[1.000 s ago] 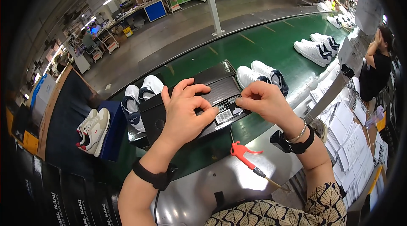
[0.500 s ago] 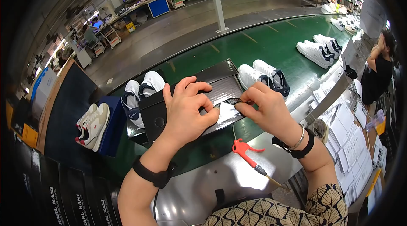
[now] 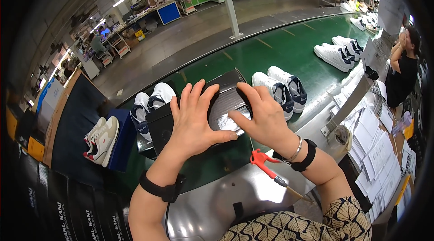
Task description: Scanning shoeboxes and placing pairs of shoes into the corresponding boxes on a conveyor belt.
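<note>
A black shoebox [image 3: 163,122] lies in front of me on the green conveyor belt. Spread fingers of my left hand [image 3: 192,126] lie over its left and middle part, the thumb pointing right. My right hand [image 3: 263,111] is over the right end of the box, index finger stretched out and thumb apart from it. Neither hand grips anything. Between the thumbs, a pale, shiny label [image 3: 229,122] shows on the box's near side, partly covered by my fingers.
White sneakers with navy heels [image 3: 280,88] stand right of the box; another pair [image 3: 141,113] stands left of it. Further left, beige sneakers [image 3: 105,139] lean by a blue box. A red air blow gun [image 3: 263,163] hangs nearby. Papers [image 3: 373,159] cover the right side.
Both hands were pinching a small black-and-white piece at the box's near side. Now the fingers are apart and spread over the box, and the right hand has moved slightly left.
</note>
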`<state>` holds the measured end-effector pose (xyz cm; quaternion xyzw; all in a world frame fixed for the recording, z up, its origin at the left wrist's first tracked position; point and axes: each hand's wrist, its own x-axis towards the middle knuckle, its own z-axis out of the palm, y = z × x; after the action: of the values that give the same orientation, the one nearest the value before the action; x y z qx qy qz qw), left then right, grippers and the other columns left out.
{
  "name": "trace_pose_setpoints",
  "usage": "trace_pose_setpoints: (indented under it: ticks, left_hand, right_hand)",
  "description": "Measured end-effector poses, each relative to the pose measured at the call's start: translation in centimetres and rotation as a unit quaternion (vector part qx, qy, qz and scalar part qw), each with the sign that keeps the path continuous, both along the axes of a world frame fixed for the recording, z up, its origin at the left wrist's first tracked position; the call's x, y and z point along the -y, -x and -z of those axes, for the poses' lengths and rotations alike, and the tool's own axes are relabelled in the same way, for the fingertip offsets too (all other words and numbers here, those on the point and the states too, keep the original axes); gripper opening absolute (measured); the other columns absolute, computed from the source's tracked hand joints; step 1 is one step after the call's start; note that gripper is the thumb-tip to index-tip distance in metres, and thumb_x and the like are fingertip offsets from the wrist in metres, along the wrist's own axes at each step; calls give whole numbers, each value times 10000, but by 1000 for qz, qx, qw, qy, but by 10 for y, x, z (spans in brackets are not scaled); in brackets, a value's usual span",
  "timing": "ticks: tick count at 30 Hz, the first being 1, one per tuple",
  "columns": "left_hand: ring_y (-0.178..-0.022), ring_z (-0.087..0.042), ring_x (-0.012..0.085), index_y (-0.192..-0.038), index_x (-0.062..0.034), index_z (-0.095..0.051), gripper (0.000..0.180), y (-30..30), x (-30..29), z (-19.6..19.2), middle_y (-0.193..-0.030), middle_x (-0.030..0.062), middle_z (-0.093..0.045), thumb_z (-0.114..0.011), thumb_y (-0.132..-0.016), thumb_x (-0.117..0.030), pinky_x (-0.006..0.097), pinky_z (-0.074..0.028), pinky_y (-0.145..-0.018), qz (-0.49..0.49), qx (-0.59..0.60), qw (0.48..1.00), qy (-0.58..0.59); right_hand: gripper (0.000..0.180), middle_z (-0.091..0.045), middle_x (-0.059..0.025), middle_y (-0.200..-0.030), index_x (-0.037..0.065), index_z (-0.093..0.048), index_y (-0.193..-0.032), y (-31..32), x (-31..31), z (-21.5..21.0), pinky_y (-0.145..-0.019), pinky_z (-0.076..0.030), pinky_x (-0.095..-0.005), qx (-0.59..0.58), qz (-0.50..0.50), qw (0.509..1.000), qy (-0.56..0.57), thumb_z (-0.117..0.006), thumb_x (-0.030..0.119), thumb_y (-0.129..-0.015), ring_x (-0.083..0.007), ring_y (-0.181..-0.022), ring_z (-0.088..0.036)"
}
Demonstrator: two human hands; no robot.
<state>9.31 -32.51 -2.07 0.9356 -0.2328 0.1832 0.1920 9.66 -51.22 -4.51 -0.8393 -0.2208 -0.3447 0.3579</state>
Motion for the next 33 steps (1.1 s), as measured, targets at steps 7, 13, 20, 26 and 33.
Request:
trace_pose_setpoints:
  ticks: [7,13,20,26,33]
  left_hand:
    - [-1249,-323,314,-1283,-112,-451,818,-3,-4,0,-1348,146,-376,-744,-605,-464,497,-187,-1017,-8,43,999,-10]
    - [-1013,-525,283,-1145,-82,-559,540,-17,-1,-3,-1091,104,-589,-703,-709,-366,395,-351,-864,-22,118,993,6]
    - [-944,-513,313,-1057,-17,-562,331,-3,-35,-3,-986,144,-572,-666,-773,-149,383,-379,-853,-51,167,982,70]
    - [-1033,-483,329,-1068,-5,-536,244,-20,-41,7,-1095,158,-534,-604,-844,-74,397,-370,-916,-112,290,945,107]
    - [-1129,-437,328,-988,-146,-581,251,-47,-3,130,-1176,99,-491,-620,-741,-127,583,-276,-982,-53,174,970,-163]
  right_hand:
    - [382,-580,-142,-821,31,-525,-1149,-8,10,18,-641,-485,-346,-115,-70,978,-161,-633,174,-811,-300,-692,-599]
    - [427,-579,-143,-919,38,-499,-1178,7,28,14,-683,-494,-353,-53,-121,989,-67,-645,172,-799,-288,-779,-600]
    - [298,-579,-142,-931,33,-539,-1099,-24,76,79,-747,-487,-365,-114,-58,987,-100,-571,145,-824,-299,-849,-591]
    - [268,-533,-152,-994,39,-566,-1003,-50,129,128,-802,-474,-424,-127,118,983,67,-566,103,-742,-332,-923,-548]
    - [248,-517,-139,-1023,79,-592,-976,-94,133,154,-805,-415,-398,-134,207,936,252,-574,139,-736,-308,-984,-495]
